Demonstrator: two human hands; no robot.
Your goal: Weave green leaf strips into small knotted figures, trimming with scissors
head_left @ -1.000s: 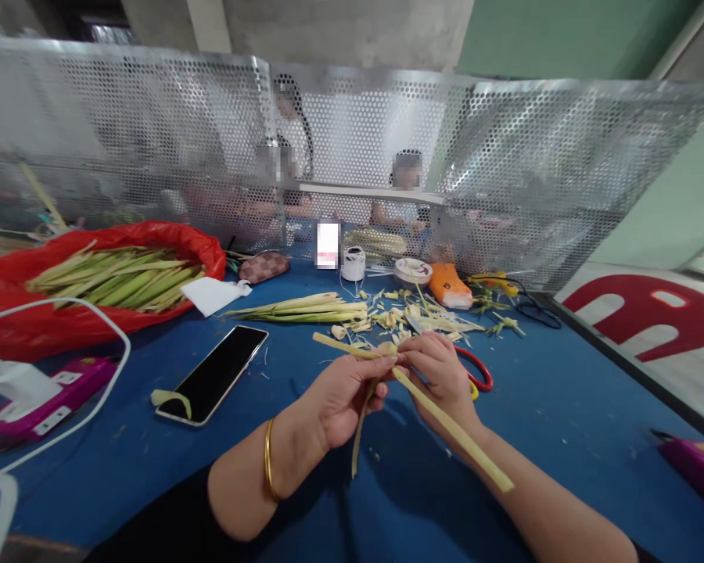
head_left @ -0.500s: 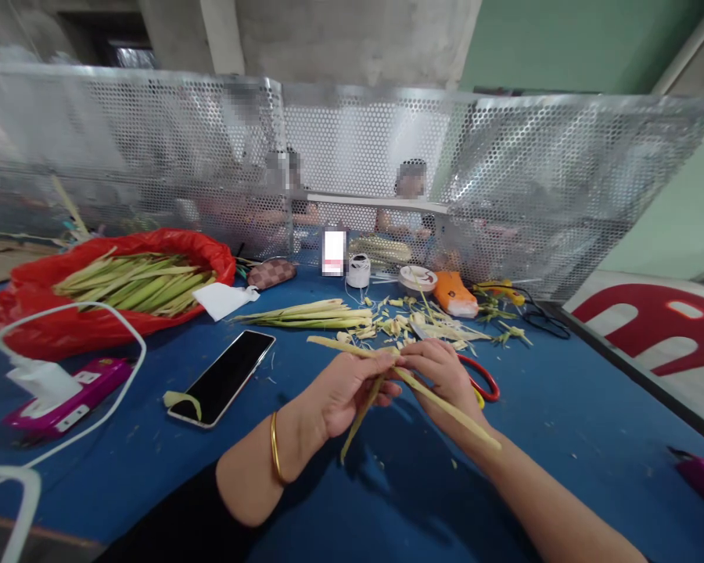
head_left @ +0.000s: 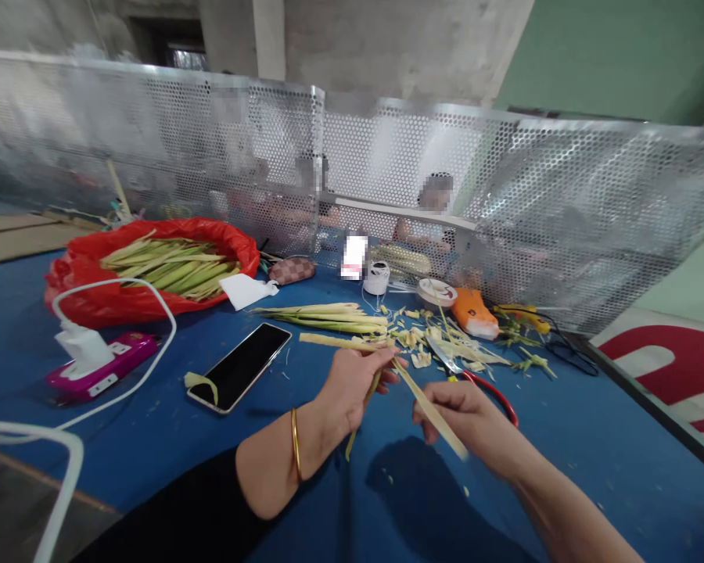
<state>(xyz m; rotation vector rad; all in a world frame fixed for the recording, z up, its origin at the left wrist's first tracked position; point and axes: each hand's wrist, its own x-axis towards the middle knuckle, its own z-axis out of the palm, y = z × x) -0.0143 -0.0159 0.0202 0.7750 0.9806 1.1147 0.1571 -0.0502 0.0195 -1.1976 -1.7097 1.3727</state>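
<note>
My left hand (head_left: pixel 357 383) is closed, its thumb and fingers pinching pale yellow-green leaf strips where they cross. One strip points left, one hangs below the fingers, and a longer leaf strip (head_left: pixel 414 387) slants down to the right. Curled fingers of my right hand (head_left: pixel 454 414) are at this longer strip, which runs across them; its far end is blurred. Behind the hands lies a bundle of leaf strips (head_left: pixel 328 319) among pale scraps (head_left: pixel 414 338). Red-handled scissors (head_left: pixel 496 391) rest beyond my right hand, partly hidden by it.
A red plastic bag (head_left: pixel 82 293) of leaves stands left, near a purple power strip (head_left: pixel 102 367) with a white cable. A phone (head_left: pixel 243 366) lies left of my hands. Thread spool (head_left: pixel 376 278), round tub (head_left: pixel 437 294) and orange packet (head_left: pixel 474 313) stand before a perforated metal screen (head_left: pixel 387 148).
My right hand has moved away from my left, down and right along the longer strip. The left keeps its pinch. The whole view has shifted and tilted slightly.
</note>
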